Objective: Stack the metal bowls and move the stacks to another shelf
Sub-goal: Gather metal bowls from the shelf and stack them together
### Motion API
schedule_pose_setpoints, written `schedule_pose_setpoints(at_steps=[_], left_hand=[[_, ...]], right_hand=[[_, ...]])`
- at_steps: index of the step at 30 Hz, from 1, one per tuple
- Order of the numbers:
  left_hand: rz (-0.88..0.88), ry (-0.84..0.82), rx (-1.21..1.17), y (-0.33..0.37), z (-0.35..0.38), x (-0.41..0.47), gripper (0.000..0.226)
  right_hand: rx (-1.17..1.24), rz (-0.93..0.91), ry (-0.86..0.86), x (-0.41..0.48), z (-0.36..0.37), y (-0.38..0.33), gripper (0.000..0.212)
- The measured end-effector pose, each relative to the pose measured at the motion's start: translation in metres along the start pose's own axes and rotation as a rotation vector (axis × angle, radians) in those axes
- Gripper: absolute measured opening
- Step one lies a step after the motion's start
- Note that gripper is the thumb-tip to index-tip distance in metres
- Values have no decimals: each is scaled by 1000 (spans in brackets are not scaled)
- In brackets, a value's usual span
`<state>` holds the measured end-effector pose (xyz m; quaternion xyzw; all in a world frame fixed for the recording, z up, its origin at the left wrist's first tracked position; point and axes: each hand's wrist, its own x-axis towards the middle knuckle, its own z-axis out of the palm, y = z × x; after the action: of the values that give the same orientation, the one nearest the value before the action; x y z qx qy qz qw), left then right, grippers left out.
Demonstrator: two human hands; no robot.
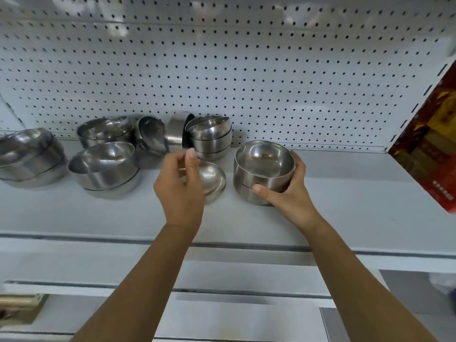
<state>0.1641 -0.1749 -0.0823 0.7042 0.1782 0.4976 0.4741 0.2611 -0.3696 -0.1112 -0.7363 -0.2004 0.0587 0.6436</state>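
1. Your right hand [288, 191] is gripping a short stack of metal bowls [261, 169], w/ the thumb pressing the near wall & the fingers wrapping round the far right side.
2. That stack is sitting upright on the white shelf [345, 193], a bit right of centre.
3. Your left hand [180, 186] is hovering in front of a single bowl [214, 181], fingers loosely curled & apart, clamping nothing. Can't tell if it's touching the bowl.
4. The single bowl is lying just left of the gripped stack, w/ a narrow gap btwn them.
5. Behind it, a taller stack [212, 139] is standing vs the pegboard [246, 70], its top bowl tilting.
6. Further left, a tipped bowl [150, 134] is lying on its side, and a front-left stack [106, 169] & a back-left stack [104, 129] are sitting close together.
7. A red box [429, 149] is leaning in at the far right, well apart from the bowls.
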Motion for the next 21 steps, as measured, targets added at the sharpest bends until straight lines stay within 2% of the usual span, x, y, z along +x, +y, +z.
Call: schedule_pose_setpoints(at_steps=[3, 7, 9, 14, 21], left_hand=[[-69, -39, 113, -8, -1, 45, 13], [-187, -214, 315, -36, 4, 96, 55], [-265, -291, 328, -43, 8, 112, 64], [-381, -387, 381, -58, 16, 129, 65], [-327, -381, 380, -66, 17, 127, 53]], right_hand=[[17, -2, 12, 12, 7, 3, 114], [-5, 10, 52, 20, 14, 9, 105], [-34, 9, 63, 23, 14, 10, 103], [-60, 21, 89, 23, 13, 12, 105], [-60, 38, 97, 21, 13, 13, 104]])
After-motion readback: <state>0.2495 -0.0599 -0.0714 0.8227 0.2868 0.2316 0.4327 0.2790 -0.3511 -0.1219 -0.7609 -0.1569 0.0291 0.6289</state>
